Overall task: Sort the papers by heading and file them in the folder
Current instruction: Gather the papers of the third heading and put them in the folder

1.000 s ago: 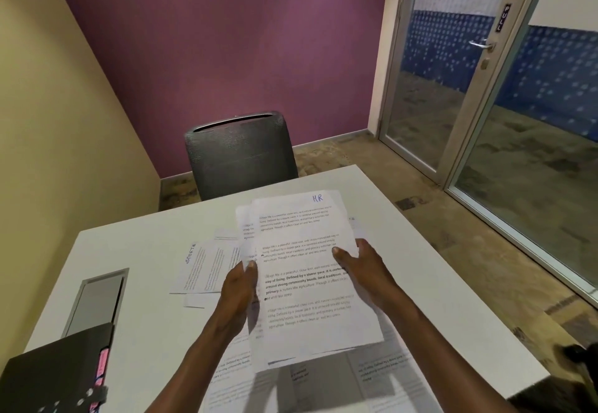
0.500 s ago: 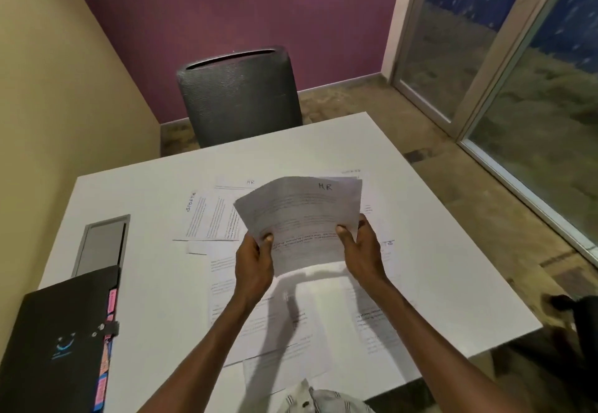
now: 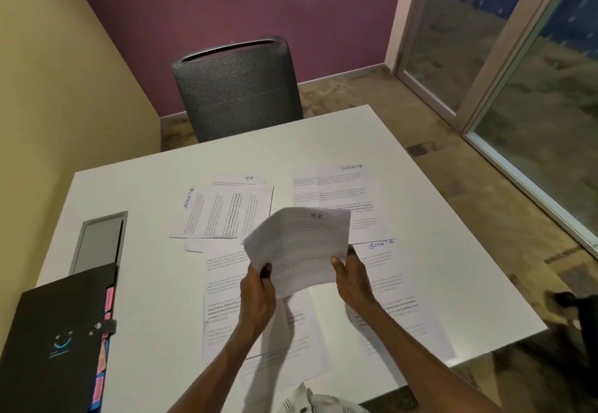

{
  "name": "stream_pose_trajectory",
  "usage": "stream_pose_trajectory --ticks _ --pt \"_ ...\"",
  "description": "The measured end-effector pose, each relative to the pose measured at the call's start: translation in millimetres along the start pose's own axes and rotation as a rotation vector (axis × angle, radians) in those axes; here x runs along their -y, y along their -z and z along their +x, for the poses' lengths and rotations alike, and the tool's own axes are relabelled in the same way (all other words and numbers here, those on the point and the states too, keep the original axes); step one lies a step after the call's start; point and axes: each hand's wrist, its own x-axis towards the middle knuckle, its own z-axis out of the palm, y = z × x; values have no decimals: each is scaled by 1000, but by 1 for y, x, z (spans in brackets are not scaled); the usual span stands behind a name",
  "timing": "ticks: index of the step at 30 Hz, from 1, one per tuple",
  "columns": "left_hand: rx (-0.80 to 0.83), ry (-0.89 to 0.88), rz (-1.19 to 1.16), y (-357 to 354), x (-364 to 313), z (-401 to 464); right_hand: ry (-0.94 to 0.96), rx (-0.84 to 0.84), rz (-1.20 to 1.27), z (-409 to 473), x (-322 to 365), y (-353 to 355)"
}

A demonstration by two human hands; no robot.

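Sorting is under way: both hands hold a small stack headed HR point(image 3: 299, 244) above the table point(image 3: 145, 192), the left hand point(image 3: 259, 296) and right hand point(image 3: 354, 278) each with fingers pinching its near edge. Loose sheets headed SPORTS point(image 3: 382, 270) and HR lie spread beneath and beyond the stack. Next, probably, another HR sheet point(image 3: 241, 180) gets gathered. The black folder point(image 3: 55, 341), left of the stack, lies closed; its contents are hidden apart from pink tabs point(image 3: 109, 299) at its edge.

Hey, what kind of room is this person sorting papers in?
Most likely a small office meeting room. A white rectangular table with a grey cable hatch set into its top, one dark grey mesh-backed office chair pushed up to the far side, and a metal-framed glass door all suggest it.
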Motion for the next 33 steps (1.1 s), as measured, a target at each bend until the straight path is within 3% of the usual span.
stream_pose_trajectory --ticks 5,14,20,26,33 --pt "-64 -21 -68 25 -17 13 137 54 -17 9 14 -1" --pt "57 151 -331 95 24 37 31 388 -48 12 42 -60" --pt "17 264 -388 140 60 56 -38 513 -106 29 68 -108" --pt "-87 379 -427 168 91 83 -266 322 -74 72 70 -143" --pt "-124 455 -483 184 104 123 -248 125 -344 141 66 -173"
